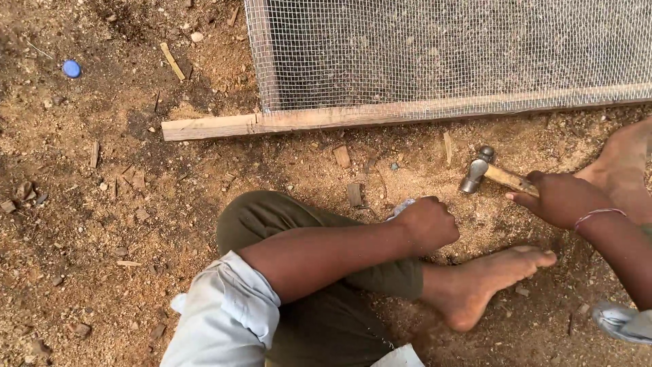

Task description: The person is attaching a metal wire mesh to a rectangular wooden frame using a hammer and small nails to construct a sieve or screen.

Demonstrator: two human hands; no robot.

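Person sits cross-legged on bare dirt just below the frame (285, 122), a timber lath w/ wire mesh (441, 47) stretched over it. Right hand (560, 199) is wrapped tight round the wooden handle of a hammer (485, 173); the steel head hangs just above the ground, a little below the frame's bottom rail, not touching it. Left hand (426, 223) is fisted, knuckles down near the dirt below the hammer head. Something pale and silvery pokes out at the top of that fist — can't tell what it is or if it's really gripped.

Progress, as far as it looks: mesh already lies flat over the rail and side lath, so the covering seems laid on. Whether it's fastened all along I can't make out; no nails visible at this size. Hammer is up but away from the wood, so fixing looks unfinished or paused.

Around: wood chips and offcuts (343, 156) scattered btwn frame and knees, sawdust patch under the hammer, a blue cap (71, 68) far left of the frame. The person's own foot (489, 278) and bent knee sit btwn body and frame, crowding the reach; another foot lies right of the hammer.
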